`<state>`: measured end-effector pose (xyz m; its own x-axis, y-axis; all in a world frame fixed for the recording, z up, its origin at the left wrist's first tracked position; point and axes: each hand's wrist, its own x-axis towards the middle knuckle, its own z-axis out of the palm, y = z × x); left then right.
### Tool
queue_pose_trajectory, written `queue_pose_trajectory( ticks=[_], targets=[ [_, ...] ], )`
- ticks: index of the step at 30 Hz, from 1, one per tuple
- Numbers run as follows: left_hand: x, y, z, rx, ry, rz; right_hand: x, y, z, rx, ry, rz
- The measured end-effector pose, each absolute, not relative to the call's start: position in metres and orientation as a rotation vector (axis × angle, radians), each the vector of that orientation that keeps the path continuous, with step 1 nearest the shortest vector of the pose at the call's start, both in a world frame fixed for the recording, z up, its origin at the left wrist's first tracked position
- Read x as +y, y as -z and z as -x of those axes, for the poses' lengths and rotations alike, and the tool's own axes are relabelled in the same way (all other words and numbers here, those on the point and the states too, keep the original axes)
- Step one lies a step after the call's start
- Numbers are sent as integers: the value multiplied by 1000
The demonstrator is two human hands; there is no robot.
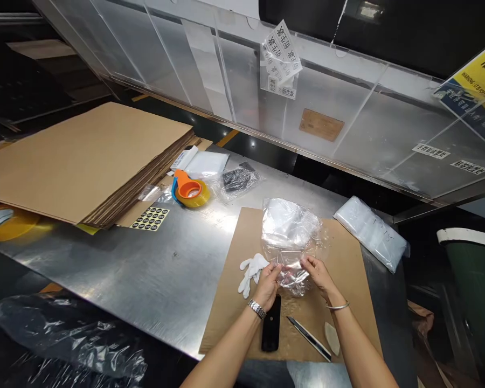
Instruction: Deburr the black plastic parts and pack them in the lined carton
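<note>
My left hand (268,284) and my right hand (317,274) both pinch the near edge of a clear plastic bag (290,231) that rises crumpled above a flat cardboard sheet (347,253). A white glove (252,270) lies just left of my left hand. Below my left wrist rests a black oblong device (271,325). A utility knife (309,337) lies between my forearms, beside a small pale piece (332,337).
A metal table (153,269) carries a stack of flat cardboard (84,156), an orange tape dispenser (189,189), a sheet of black round stickers (150,219), packets in bags (236,180) and a pile of clear bags (371,230). Dark plastic film (64,334) lies near left. A green bin (472,280) stands right.
</note>
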<state>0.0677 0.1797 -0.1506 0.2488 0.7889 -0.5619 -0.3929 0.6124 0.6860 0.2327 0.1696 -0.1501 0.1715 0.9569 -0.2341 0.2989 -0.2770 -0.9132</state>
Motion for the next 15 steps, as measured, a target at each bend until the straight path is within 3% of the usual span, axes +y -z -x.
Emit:
queue_pose_trajectory(
  ticks=[8, 15],
  targets=[
    [140, 143, -23, 1338, -900, -681, 134, 136, -195, -1265, -1244, 1692],
    [90, 140, -1, 1280, -730, -936, 86, 124, -133, -1492, -1215, 1659]
  ],
)
